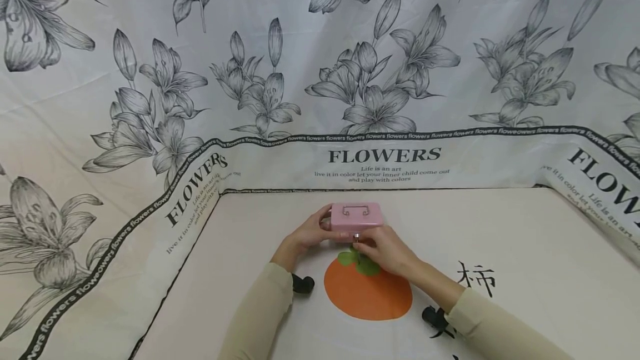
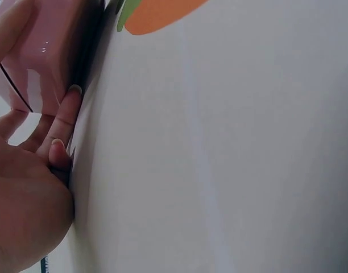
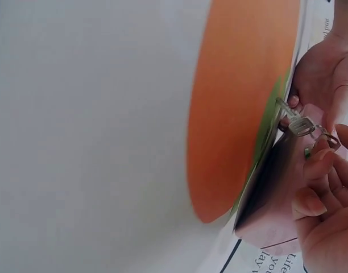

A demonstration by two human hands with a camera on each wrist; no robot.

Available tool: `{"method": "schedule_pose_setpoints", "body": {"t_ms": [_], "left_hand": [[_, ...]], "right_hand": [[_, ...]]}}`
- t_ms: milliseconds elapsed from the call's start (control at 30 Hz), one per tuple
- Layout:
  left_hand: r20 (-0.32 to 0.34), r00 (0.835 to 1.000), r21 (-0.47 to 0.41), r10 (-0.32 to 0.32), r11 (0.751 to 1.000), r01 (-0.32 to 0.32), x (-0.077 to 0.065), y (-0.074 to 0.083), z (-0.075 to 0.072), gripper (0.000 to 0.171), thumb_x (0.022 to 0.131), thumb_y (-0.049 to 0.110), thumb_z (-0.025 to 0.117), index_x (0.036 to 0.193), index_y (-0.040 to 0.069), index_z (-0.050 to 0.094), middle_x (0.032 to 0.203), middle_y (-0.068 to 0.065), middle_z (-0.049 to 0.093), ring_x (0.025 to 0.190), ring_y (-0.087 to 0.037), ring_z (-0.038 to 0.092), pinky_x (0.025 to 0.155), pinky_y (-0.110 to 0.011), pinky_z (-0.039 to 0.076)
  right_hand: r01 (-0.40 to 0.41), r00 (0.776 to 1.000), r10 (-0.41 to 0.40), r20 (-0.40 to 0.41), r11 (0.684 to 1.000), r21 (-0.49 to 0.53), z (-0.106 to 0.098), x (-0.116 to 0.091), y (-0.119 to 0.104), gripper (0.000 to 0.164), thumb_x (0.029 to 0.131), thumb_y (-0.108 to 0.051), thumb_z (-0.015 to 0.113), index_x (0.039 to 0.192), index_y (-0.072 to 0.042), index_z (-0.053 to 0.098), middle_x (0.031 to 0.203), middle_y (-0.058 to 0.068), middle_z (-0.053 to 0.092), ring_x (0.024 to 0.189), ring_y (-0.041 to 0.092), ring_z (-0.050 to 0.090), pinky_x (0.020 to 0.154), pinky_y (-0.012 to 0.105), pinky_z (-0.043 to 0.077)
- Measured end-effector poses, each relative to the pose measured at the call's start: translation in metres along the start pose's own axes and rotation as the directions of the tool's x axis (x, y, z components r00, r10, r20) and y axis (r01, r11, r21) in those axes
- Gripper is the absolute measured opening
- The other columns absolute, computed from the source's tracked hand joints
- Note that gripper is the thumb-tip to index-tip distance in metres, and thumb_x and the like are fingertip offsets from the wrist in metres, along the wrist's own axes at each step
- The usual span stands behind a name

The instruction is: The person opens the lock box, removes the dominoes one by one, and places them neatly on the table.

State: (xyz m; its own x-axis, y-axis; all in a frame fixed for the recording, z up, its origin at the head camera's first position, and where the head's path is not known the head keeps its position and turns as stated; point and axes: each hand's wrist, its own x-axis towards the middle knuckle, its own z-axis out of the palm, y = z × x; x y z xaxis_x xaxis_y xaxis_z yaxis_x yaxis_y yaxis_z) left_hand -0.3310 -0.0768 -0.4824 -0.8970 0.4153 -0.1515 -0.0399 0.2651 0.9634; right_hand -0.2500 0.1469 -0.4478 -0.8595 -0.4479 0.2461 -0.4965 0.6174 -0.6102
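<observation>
A small pink cash box [image 1: 356, 220] with a metal carrying handle [image 1: 355, 211] on its lid sits on the table beyond the printed persimmon. My left hand [image 1: 311, 231] holds its left end, the thumb along the front and the other fingers round the side and low by the tabletop. At the front lock, my right hand [image 1: 387, 249] pinches a key by its head between thumb and forefinger. A second silver key [image 3: 302, 126] dangles from the same ring, below the pinching fingers in the right wrist view. The pinched key's blade is hidden.
The white tablecloth [image 1: 240, 282] carries an orange persimmon print [image 1: 368, 288] with green leaves and black characters [image 1: 476, 278] at the right. A floral curtain [image 1: 270, 160] stands behind and along both sides. Black wrist devices [image 1: 303, 284] are on both wrists.
</observation>
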Motion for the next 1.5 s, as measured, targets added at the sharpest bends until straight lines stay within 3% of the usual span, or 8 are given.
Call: {"method": "schedule_pose_setpoints", "body": {"t_ms": [267, 467, 600, 833, 1000, 1100, 1200, 1500], "left_hand": [[-0.006, 1.000, 0.001, 0.009, 1.000, -0.009, 0.001, 0.000, 0.000, 0.096, 0.078, 0.026, 0.092, 0.157, 0.032, 0.038, 0.153, -0.001, 0.048, 0.122, -0.022, 0.057, 0.114, -0.054, 0.032], [-0.001, 1.000, 0.008, 0.021, 1.000, -0.021, 0.000, 0.000, -0.001, 0.096, 0.077, 0.027, 0.092, 0.157, 0.032, 0.039, 0.150, -0.003, 0.051, 0.122, -0.023, 0.057, 0.114, -0.054, 0.032], [-0.005, 1.000, 0.013, 0.029, 0.999, -0.029, -0.001, 0.001, -0.001, 0.093, 0.078, 0.027, 0.091, 0.156, 0.032, 0.040, 0.151, -0.007, 0.049, 0.125, -0.025, 0.055, 0.115, -0.055, 0.031], [-0.010, 1.000, 0.027, 0.026, 0.999, -0.025, 0.000, 0.000, -0.001, 0.092, 0.079, 0.026, 0.091, 0.155, 0.032, 0.040, 0.154, -0.009, 0.046, 0.124, -0.026, 0.056, 0.115, -0.056, 0.031], [-0.009, 1.000, 0.028, 0.021, 0.999, -0.021, -0.001, -0.001, -0.001, 0.093, 0.079, 0.027, 0.091, 0.156, 0.030, 0.040, 0.154, -0.009, 0.047, 0.125, -0.026, 0.056, 0.115, -0.054, 0.032], [-0.013, 1.000, 0.032, 0.017, 0.999, -0.017, -0.002, 0.000, 0.000, 0.094, 0.078, 0.028, 0.091, 0.157, 0.030, 0.039, 0.155, -0.009, 0.046, 0.127, -0.027, 0.054, 0.116, -0.054, 0.031], [-0.010, 1.000, 0.031, 0.018, 0.999, -0.018, -0.002, 0.000, 0.000, 0.093, 0.079, 0.027, 0.091, 0.156, 0.030, 0.039, 0.155, -0.009, 0.045, 0.128, -0.027, 0.054, 0.116, -0.055, 0.030], [0.007, 1.000, 0.020, 0.019, 1.000, -0.020, 0.000, -0.001, -0.001, 0.092, 0.078, 0.024, 0.091, 0.154, 0.033, 0.041, 0.152, -0.007, 0.048, 0.126, -0.024, 0.056, 0.116, -0.054, 0.030]], "right_hand": [[-0.136, 0.991, 0.132, 0.036, 0.978, 0.157, -0.002, 0.000, -0.001, 0.019, 0.099, -0.013, 0.065, 0.089, -0.002, 0.076, 0.070, 0.007, 0.066, 0.057, 0.011, 0.053, 0.052, 0.025, 0.045], [-0.264, 0.964, 0.230, 0.135, 0.900, 0.347, -0.005, -0.001, -0.001, 0.023, 0.102, -0.011, 0.060, 0.094, 0.007, 0.072, 0.067, 0.006, 0.060, 0.051, 0.010, 0.049, 0.050, 0.024, 0.043], [-0.369, 0.929, 0.290, 0.231, 0.780, 0.506, -0.005, -0.003, 0.000, 0.028, 0.105, -0.012, 0.055, 0.098, 0.012, 0.067, 0.069, 0.003, 0.055, 0.054, 0.009, 0.047, 0.050, 0.022, 0.038], [-0.545, 0.837, 0.346, 0.424, 0.449, 0.708, -0.001, -0.006, 0.000, 0.028, 0.109, -0.014, 0.044, 0.111, 0.009, 0.059, 0.075, -0.002, 0.047, 0.057, 0.006, 0.039, 0.051, 0.020, 0.028], [-0.569, 0.817, 0.347, 0.461, 0.349, 0.745, 0.002, -0.007, 0.000, 0.026, 0.110, -0.014, 0.040, 0.115, 0.007, 0.055, 0.078, -0.003, 0.047, 0.060, 0.007, 0.036, 0.053, 0.020, 0.027], [-0.570, 0.815, 0.352, 0.461, 0.339, 0.748, 0.004, -0.007, 0.002, 0.026, 0.110, -0.014, 0.041, 0.115, 0.007, 0.055, 0.078, -0.002, 0.047, 0.060, 0.007, 0.036, 0.053, 0.020, 0.027], [-0.562, 0.822, 0.352, 0.448, 0.380, 0.734, 0.005, -0.007, 0.002, 0.025, 0.110, -0.015, 0.042, 0.109, 0.006, 0.056, 0.076, -0.002, 0.047, 0.059, 0.007, 0.037, 0.052, 0.020, 0.028], [-0.484, 0.872, 0.403, 0.279, 0.622, 0.615, 0.003, -0.014, -0.001, 0.030, 0.108, -0.017, 0.048, 0.107, 0.010, 0.061, 0.075, 0.004, 0.054, 0.057, 0.010, 0.043, 0.052, 0.024, 0.034]]}}
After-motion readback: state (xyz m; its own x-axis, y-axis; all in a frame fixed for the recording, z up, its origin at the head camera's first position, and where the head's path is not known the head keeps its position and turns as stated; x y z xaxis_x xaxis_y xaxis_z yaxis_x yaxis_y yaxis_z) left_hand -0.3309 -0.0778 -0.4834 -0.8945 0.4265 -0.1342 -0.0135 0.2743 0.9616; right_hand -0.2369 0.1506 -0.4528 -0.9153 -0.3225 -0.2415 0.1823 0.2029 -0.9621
